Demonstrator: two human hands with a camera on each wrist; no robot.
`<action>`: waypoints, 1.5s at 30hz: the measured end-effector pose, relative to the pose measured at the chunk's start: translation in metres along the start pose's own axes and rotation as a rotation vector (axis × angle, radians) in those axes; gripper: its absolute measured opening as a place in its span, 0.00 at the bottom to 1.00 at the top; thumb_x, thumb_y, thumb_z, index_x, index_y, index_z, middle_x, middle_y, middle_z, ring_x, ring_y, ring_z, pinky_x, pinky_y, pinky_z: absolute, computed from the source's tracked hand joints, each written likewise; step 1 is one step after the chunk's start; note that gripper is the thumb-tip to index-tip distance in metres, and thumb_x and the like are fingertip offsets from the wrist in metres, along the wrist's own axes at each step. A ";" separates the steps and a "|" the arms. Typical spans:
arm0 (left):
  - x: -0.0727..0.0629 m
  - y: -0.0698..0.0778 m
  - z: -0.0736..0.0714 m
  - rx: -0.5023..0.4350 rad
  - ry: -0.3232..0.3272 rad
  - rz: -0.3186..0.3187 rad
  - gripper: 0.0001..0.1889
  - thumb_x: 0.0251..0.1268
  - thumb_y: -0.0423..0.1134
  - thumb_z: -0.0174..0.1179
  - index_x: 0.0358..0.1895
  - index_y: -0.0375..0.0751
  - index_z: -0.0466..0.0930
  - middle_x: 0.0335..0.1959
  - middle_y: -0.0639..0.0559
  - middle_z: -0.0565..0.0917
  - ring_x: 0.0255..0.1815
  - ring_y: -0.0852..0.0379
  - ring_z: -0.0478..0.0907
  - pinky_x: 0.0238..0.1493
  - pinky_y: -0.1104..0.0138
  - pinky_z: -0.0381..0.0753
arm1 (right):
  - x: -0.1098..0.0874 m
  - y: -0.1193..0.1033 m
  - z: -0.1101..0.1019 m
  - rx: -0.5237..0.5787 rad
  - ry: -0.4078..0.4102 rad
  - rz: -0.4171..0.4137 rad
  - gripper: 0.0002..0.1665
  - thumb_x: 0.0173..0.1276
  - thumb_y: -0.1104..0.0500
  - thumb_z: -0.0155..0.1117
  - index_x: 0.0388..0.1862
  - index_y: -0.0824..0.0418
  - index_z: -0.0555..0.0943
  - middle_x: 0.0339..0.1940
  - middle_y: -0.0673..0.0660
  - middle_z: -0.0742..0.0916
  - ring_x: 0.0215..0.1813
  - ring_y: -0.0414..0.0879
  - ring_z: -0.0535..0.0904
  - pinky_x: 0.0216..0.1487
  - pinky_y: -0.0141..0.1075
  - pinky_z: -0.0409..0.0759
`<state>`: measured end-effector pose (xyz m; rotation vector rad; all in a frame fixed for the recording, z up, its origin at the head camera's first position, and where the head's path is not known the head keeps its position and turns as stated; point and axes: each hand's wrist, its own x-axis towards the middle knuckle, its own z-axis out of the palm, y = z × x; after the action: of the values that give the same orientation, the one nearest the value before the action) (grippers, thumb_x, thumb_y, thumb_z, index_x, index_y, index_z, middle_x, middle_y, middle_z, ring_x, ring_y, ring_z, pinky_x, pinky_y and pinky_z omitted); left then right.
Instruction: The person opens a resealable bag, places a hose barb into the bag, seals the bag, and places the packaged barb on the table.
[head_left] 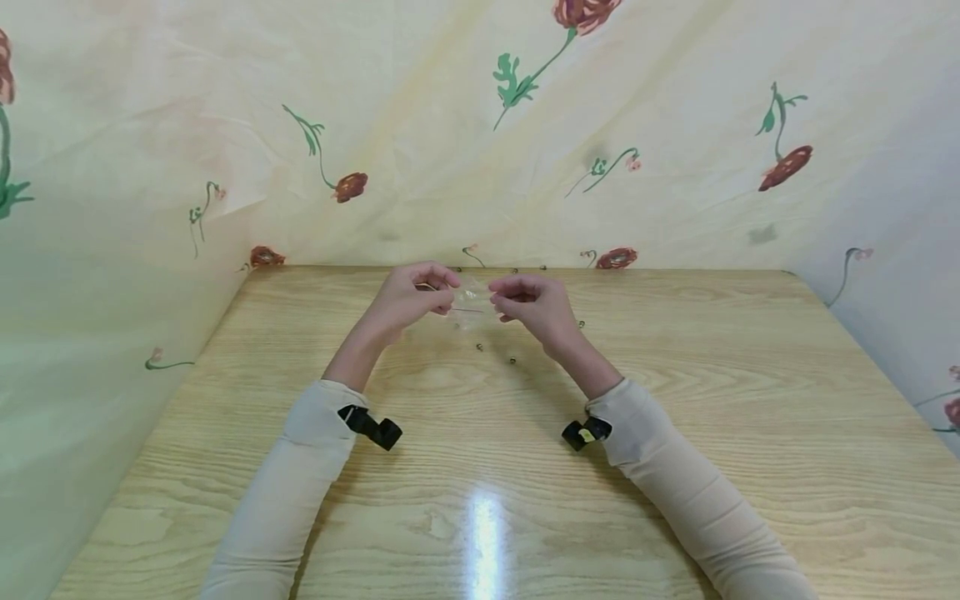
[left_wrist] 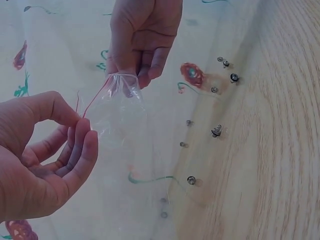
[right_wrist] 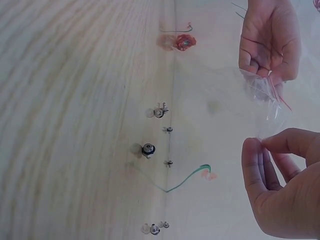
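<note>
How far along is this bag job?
Done, apparently: the clear bag is up off the table. In hand: the left hand and right hand pinch it; whether its mouth is open, I can't tell. Remaining, probably: bagging the small metal parts, which lie loose outside; none is evident inside.

I face a pale, wood-grained table (head_left: 787, 408). A creased cream sheet (head_left: 420, 108) hangs behind its far edge and continues along its left and right edges, closing me in on three sides. Red flowers (head_left: 351, 187) on green stems (head_left: 306, 129) dot it. Toward the table's near edge, midway across, I see a white streak of reflected light (head_left: 485, 542).
</note>
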<state>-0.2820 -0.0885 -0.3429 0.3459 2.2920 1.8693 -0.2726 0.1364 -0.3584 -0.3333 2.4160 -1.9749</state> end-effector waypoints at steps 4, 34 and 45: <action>-0.001 0.001 -0.002 0.023 0.012 0.005 0.10 0.66 0.29 0.60 0.49 0.33 0.83 0.34 0.50 0.80 0.36 0.54 0.81 0.49 0.58 0.85 | 0.001 0.001 0.000 -0.005 0.001 0.001 0.13 0.69 0.68 0.67 0.51 0.70 0.85 0.36 0.51 0.88 0.42 0.57 0.86 0.40 0.34 0.86; -0.001 0.002 0.002 0.049 -0.009 0.080 0.09 0.63 0.27 0.61 0.46 0.34 0.84 0.33 0.50 0.82 0.33 0.54 0.81 0.40 0.66 0.84 | 0.001 0.001 -0.002 0.041 0.005 -0.008 0.13 0.69 0.69 0.66 0.50 0.72 0.85 0.44 0.65 0.88 0.42 0.53 0.87 0.39 0.35 0.87; -0.001 0.000 0.005 0.044 -0.062 0.149 0.09 0.63 0.29 0.62 0.46 0.33 0.83 0.35 0.49 0.82 0.35 0.55 0.79 0.41 0.67 0.81 | 0.000 0.001 -0.002 0.076 0.012 -0.017 0.13 0.69 0.70 0.66 0.51 0.74 0.84 0.43 0.63 0.88 0.40 0.52 0.87 0.42 0.33 0.87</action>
<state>-0.2801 -0.0839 -0.3441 0.5881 2.3265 1.8483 -0.2725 0.1383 -0.3587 -0.3434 2.3450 -2.0747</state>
